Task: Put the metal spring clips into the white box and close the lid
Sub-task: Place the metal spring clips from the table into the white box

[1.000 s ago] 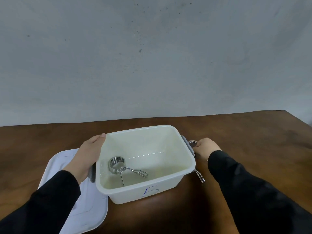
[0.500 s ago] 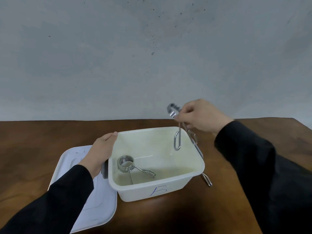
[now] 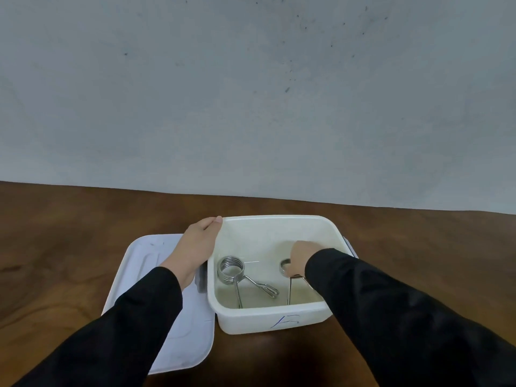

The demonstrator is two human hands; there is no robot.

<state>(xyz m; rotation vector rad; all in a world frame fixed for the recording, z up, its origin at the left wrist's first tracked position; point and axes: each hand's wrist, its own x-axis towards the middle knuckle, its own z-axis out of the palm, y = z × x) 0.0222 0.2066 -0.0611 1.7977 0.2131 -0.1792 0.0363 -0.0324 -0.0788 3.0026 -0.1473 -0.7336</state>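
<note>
Head view: right hand [image 3: 300, 256] grip on half-hidden clip [image 3: 284, 266] in box [image 3: 251, 317]; left hand [image 3: 196, 247] released.

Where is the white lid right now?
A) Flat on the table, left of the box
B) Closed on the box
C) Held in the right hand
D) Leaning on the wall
A: the lid lies flat on the table beside the open-topped box.

Soft, even light is falling from above, leaving a faint shadow beneath the box [image 3: 251, 321]; the wide lens is bowing the far edge of the surface [image 3: 83, 233].
</note>
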